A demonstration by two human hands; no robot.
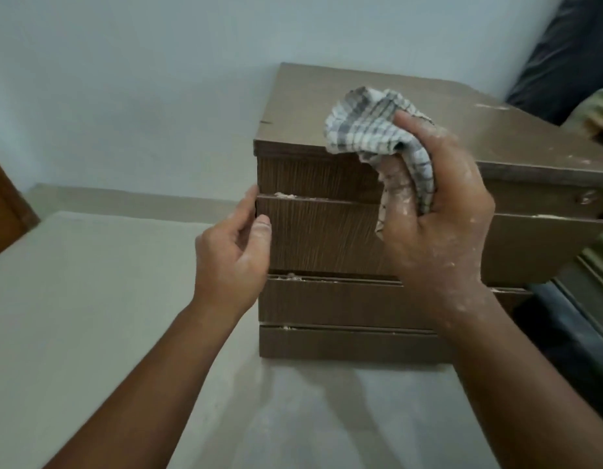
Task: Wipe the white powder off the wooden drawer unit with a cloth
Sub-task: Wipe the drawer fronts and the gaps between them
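The brown wooden drawer unit [327,238] stands on a pale floor against a light blue wall, and I crouch at its front corner to reach the seams. Its flat top looks mostly wiped; thin lines of white powder [286,195] cling in the gaps above the drawer fronts, likely the next target. My right hand [438,225], dusted white, is closed around the bunched grey-and-white checked cloth [371,126], held at the top edge. My left hand [235,252], fingers loosely spread and gripping nothing, touches the second drawer's left edge, seemingly to steady or ease it out.
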